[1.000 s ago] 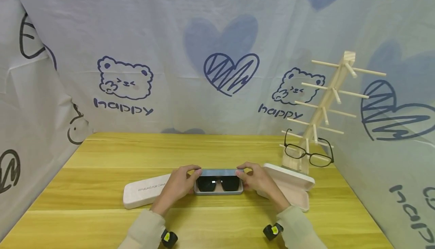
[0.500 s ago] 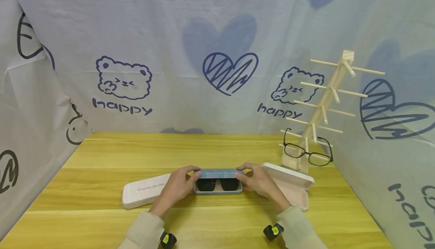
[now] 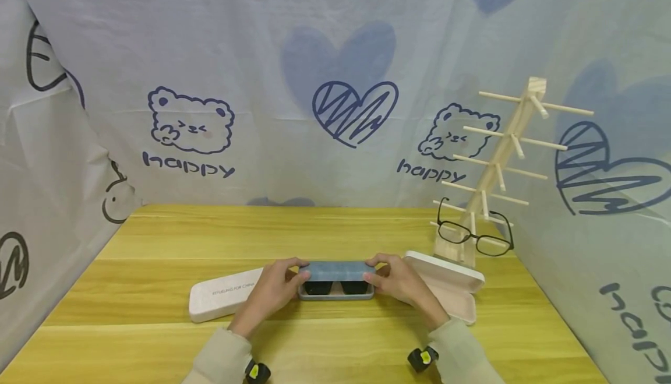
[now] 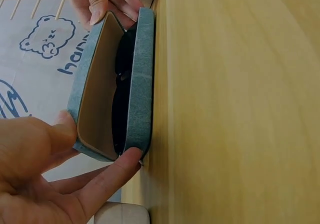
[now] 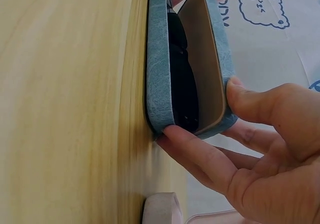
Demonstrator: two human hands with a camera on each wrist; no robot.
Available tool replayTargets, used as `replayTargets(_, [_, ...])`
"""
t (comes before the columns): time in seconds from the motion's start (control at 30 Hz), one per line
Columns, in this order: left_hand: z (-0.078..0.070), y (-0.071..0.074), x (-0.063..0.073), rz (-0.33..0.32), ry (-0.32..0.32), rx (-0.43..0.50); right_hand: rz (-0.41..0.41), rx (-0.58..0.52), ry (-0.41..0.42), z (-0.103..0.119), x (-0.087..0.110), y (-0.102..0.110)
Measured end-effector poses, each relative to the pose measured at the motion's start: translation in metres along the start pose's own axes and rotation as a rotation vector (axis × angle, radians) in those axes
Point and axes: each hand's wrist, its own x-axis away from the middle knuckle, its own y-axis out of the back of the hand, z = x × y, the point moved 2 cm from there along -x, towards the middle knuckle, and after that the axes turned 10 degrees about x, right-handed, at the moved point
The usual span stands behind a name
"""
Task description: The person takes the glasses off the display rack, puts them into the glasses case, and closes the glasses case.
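Teal-blue, marbled, leather-like material is covering an oblong, round-cornered glasses case (image 3: pixel 335 271), which is resting on the tabletop (image 3: pixel 335 349) at the lower centre of the head view. Its long axis is running left to right, directly between the hands; neither is standing nearer, since both are touching it. The left hand (image 3: pixel 274 288) is gripping the left end and the right hand (image 3: pixel 402 282) the right end, each thumb bearing on the lid and a finger touching the base's corner. The lid is standing part open, its gap facing the person, its smooth tan lining (image 4: pixel 97 99) showing in the wrist views. Glossy black sunglasses (image 3: pixel 318 288) are lying inside, partly covered by the lid. A closed white lettered oblong case (image 3: pixel 222 295) is lying left of centre; an open white case with pale pink lining (image 3: pixel 453 299) is sitting at lower right, before a pale wooden pegged stand (image 3: pixel 491 181) bearing thin black-framed glasses (image 3: pixel 474 236).
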Motion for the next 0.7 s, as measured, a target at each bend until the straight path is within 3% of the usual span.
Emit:
replayTargets(0.3, [0.0024,-0.0025,0.0025,-0.028,-0.032,-0.028,-0.060,0.148,0.053,-0.0011,0.0027,-0.0022])
replayTargets(0.53, [0.0026,-0.0054,0.0059,-0.063,-0.060,-0.074,-0.099,0.146,0.111,-0.0019,0.0068,-0.0086])
replayTargets(0.7, [0.0020,-0.0075,0.0062,-0.064,-0.075,-0.092,-0.123,0.177,0.105,-0.0005,0.0081,-0.0094])
